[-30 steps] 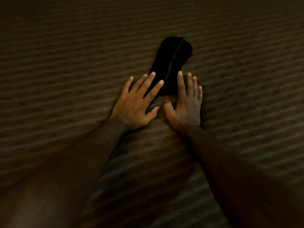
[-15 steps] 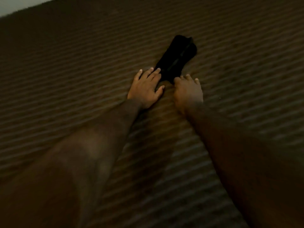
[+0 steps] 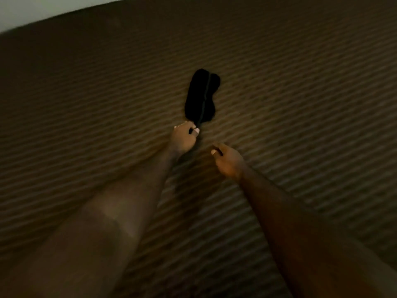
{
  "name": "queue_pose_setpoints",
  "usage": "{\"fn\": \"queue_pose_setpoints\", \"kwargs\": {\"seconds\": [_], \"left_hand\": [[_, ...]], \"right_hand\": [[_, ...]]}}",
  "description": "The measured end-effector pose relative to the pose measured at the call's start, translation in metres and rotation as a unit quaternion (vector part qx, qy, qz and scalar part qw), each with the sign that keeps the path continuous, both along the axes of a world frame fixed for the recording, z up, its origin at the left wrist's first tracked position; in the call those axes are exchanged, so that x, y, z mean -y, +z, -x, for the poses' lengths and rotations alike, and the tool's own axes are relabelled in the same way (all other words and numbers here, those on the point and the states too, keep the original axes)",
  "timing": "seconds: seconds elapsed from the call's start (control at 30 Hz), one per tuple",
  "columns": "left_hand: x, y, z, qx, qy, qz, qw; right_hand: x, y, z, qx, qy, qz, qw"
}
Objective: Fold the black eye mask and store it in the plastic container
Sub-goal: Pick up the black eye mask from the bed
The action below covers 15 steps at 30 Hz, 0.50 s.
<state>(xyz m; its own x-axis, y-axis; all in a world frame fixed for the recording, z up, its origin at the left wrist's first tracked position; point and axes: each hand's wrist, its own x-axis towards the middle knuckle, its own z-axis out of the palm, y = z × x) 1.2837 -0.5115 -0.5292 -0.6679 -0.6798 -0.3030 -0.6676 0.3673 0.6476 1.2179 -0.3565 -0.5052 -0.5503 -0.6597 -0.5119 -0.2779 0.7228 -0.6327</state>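
Observation:
The black eye mask (image 3: 202, 95) lies flat on the brown ribbed cover, lengthwise away from me, with its strap running down its middle. My left hand (image 3: 182, 139) is at the mask's near end, thumb and fingertips pinched on the dark edge or strap there. My right hand (image 3: 228, 161) sits nearer to me and to the right, off the mask, with its fingers curled shut. A dark sliver shows by its thumb, and I cannot tell whether that is strap or shadow. No plastic container is in view.
The brown ribbed cover (image 3: 300, 104) fills nearly the whole view in dim light. A pale strip of wall (image 3: 32, 11) shows beyond its far edge at the top left. Both my bare forearms reach in from below.
Both hands were flat with fingers on the mask's near end. They have drawn back and curled; the left now pinches the near end, the right has come off the mask.

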Motion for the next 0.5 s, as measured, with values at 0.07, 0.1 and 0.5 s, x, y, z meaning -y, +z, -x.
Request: {"fn": "queue_pose_setpoints", "kwargs": {"seconds": [0.07, 0.1, 0.5], "left_hand": [[-0.028, 0.005, -0.014, -0.001, 0.023, -0.064, 0.998], [-0.044, 0.007, -0.022, -0.010, 0.034, -0.092, 0.995], [-0.164, 0.050, -0.132, 0.005, 0.029, -0.446, 0.894]], "right_hand": [[-0.008, 0.005, -0.006, 0.054, -0.056, 0.018, 0.997], [-0.011, 0.006, -0.010, 0.075, -0.086, 0.028, 0.993], [-0.068, 0.006, -0.057, 0.230, -0.412, 0.088, 0.878]]}}
